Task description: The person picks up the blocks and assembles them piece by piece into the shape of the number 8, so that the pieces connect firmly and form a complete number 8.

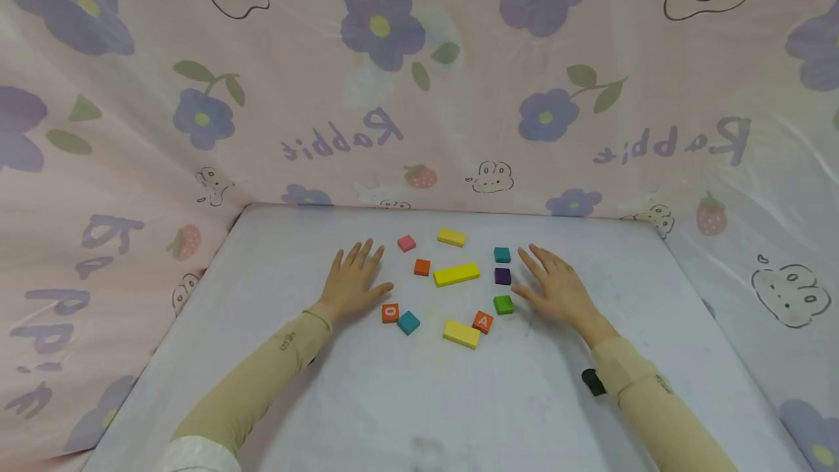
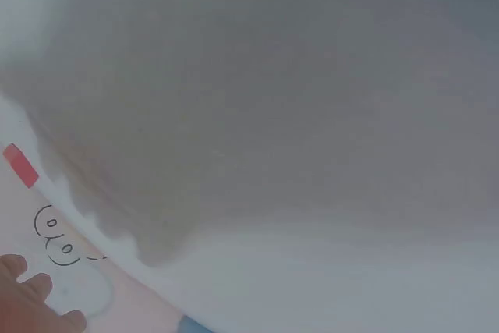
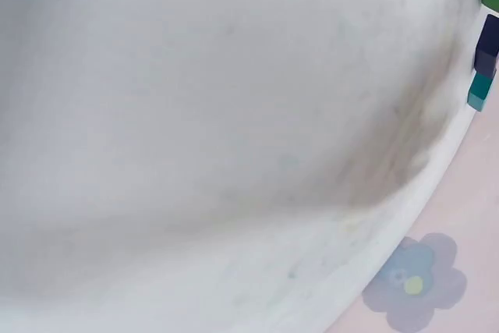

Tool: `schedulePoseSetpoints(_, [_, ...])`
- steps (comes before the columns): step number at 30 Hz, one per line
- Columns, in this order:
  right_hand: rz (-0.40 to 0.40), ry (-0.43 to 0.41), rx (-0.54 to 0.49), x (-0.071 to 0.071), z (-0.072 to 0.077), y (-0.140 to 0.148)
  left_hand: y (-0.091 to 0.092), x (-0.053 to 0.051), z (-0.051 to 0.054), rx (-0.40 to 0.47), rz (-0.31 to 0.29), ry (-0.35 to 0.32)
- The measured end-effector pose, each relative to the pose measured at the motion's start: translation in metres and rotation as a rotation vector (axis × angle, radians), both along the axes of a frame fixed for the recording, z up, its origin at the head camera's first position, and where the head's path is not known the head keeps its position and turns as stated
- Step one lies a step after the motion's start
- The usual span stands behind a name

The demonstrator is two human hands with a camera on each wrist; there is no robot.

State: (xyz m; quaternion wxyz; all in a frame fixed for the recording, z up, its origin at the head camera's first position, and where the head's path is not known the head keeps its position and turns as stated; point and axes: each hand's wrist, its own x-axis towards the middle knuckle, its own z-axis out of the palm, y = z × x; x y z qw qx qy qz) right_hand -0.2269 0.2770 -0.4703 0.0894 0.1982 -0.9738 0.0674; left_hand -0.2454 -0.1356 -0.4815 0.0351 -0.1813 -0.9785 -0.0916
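Small coloured blocks lie flat on a white table between two bare hands. My left hand (image 1: pixel 350 284) is spread at their left, nearest the orange block marked O (image 1: pixel 390 313), a teal block (image 1: pixel 408 323) and an orange block (image 1: pixel 422 267). Fingers extended, my right hand (image 1: pixel 558 290) hovers or rests at the right, beside a green block (image 1: pixel 503 304), a purple block (image 1: pixel 502 276) and another teal block (image 1: pixel 502 255). Neither hand holds anything. The left wrist view shows the left fingertips (image 2: pixel 35 286) and a pink block (image 2: pixel 21 165); the right hand is outside its own wrist view.
Three yellow blocks, at the back (image 1: pixel 451 237), middle (image 1: pixel 457 274) and front (image 1: pixel 462 334), lie among the others. The orange block marked A (image 1: pixel 483 322) sits by the front one. A printed rabbit-and-flower cloth (image 1: pixel 446 115) walls the table (image 1: pixel 367 414) at the back and sides.
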Motion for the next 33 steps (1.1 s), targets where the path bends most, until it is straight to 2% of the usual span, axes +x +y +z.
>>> schedulePoseSetpoints(5, [0.018, 0.056, -0.04, -0.007, 0.007, -0.008, 0.013, -0.003, 0.008, 0.033, 0.002, 0.043])
schedulePoseSetpoints(8, [0.024, 0.067, -0.075, -0.012, 0.011, -0.017, 0.025, -0.005, 0.014, 0.04, -0.003, 0.058])
schedulePoseSetpoints(13, [0.059, 0.061, -0.126, -0.022, 0.016, -0.034, 0.049, -0.01, 0.017, 0.043, 0.005, 0.084])
schedulePoseSetpoints(17, [0.074, 0.047, -0.123, -0.031, 0.014, -0.046, 0.067, -0.008, 0.02, 0.054, 0.015, 0.062])
schedulePoseSetpoints(23, [0.116, -0.004, -0.053, -0.04, 0.007, -0.063, 0.087, -0.004, 0.017, 0.099, -0.009, 0.03])
schedulePoseSetpoints(28, [0.14, -0.065, -0.038, -0.045, 0.004, -0.073, 0.099, -0.005, 0.012, 0.085, -0.022, 0.065])
schedulePoseSetpoints(33, [0.122, -0.119, -0.018, -0.047, -0.001, -0.077, 0.108, -0.008, 0.006, 0.047, -0.033, 0.079])
